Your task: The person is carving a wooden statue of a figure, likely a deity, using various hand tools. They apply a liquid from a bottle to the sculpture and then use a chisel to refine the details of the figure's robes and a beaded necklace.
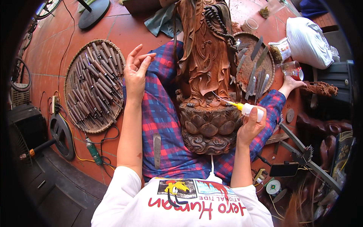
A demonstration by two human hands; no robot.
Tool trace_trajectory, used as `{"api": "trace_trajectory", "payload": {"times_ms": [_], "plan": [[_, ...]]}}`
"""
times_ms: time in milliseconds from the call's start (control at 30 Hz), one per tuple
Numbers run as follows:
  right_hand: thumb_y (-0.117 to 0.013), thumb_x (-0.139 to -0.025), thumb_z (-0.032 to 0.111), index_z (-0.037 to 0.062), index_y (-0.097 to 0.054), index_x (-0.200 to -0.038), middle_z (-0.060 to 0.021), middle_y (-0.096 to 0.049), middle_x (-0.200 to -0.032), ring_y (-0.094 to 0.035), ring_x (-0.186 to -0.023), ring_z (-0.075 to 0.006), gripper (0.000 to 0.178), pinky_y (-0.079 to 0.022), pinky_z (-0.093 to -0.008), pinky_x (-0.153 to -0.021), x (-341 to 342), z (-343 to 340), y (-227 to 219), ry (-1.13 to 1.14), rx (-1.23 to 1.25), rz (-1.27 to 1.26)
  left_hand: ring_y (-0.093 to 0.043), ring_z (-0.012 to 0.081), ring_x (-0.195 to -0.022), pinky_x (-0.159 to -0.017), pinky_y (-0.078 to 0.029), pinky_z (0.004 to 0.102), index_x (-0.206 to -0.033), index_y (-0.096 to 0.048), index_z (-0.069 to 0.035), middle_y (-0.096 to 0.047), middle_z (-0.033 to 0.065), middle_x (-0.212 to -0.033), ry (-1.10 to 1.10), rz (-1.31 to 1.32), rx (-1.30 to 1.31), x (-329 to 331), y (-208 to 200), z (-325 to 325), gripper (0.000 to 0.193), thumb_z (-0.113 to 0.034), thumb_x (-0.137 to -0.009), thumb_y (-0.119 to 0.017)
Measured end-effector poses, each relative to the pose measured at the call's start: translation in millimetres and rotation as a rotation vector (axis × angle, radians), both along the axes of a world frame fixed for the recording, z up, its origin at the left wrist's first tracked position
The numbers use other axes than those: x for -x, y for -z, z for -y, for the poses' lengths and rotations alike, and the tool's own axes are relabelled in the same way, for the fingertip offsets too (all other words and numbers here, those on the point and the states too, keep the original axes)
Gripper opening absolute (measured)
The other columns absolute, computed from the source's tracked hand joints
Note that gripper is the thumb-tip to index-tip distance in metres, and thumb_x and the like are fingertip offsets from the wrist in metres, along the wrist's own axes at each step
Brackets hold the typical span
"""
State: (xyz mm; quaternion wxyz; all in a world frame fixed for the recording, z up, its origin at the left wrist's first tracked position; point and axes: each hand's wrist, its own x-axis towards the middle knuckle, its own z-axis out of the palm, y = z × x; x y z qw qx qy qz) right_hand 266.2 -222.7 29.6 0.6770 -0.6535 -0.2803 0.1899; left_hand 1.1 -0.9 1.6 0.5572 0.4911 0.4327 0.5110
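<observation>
A carved brown wooden statue (206, 72) in flowing robes stands between my legs, with dark beads draped down it. Its base (211, 123) is carved with lotus petals and swirls. My right hand (247, 130) grips a small white glue bottle (252, 111) with a yellow cap. The bottle's thin nozzle points up and left at the statue's lower robe, just above the base. Raised left of the statue, my left hand (135, 72) has its fingers loosely bent and apart, with nothing visible in them. A flat grey strip (157, 151) lies on my plaid trousers.
Many wooden-handled carving tools (94, 81) fill a round woven tray (68, 94) at left. Another tray (269, 56) at right holds several flat grey strips. A green power tool (93, 151) and cables lie lower left. A phone (284, 169) on a stand is lower right.
</observation>
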Motion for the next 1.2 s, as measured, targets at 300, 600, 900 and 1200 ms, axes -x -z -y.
{"api": "trace_trajectory", "payload": {"times_ms": [300,600,900,1200], "plan": [[-0.068,-0.099,0.025,0.0028,-0.057,-0.097,-0.0024,-0.062,-0.085,-0.058,-0.072,-0.0085,0.025,-0.046,-0.0226,-0.062,1.3,-1.0,1.1,-0.007,-0.023,0.005,-0.066,0.0174,-0.106,-0.099,-0.049,0.0309,-0.142,-0.046,-0.001,-0.072,0.014,-0.112,0.0,0.006,-0.012,0.2,2.2,-0.2,0.046,-0.007,-0.1,-0.062],[-0.068,-0.099,0.026,0.0031,-0.057,-0.097,-0.0021,-0.061,-0.085,-0.058,-0.073,-0.0086,0.026,-0.047,-0.0227,-0.064,1.2,0.0,0.1,-0.006,-0.001,0.023,-0.066,0.017,-0.105,-0.097,-0.048,0.0302,-0.142,-0.047,-0.001,-0.072,0.0131,-0.112,-0.005,-0.008,-0.018,-0.2,1.8,0.6,0.046,-0.009,-0.1,-0.062],[-0.068,-0.099,0.026,0.0027,-0.057,-0.098,-0.0026,-0.061,-0.087,-0.058,-0.074,-0.0088,0.026,-0.047,-0.0231,-0.064,1.5,0.9,1.4,-0.003,0.0,0.028,-0.066,0.0162,-0.104,-0.096,-0.048,0.0294,-0.142,-0.048,-0.002,-0.073,0.0125,-0.112,-0.003,-0.019,-0.033,0.2,1.4,0.7,0.046,-0.009,-0.1,-0.062],[-0.068,-0.1,0.026,0.0024,-0.057,-0.098,-0.0027,-0.062,-0.086,-0.058,-0.074,-0.0089,0.026,-0.047,-0.0231,-0.065,0.3,1.1,1.7,-0.004,-0.008,0.015,-0.066,0.0164,-0.104,-0.096,-0.048,0.0299,-0.143,-0.047,-0.002,-0.073,0.0129,-0.112,-0.004,-0.028,-0.039,-1.2,2.6,0.5,0.047,-0.01,-0.099,-0.063]]}}
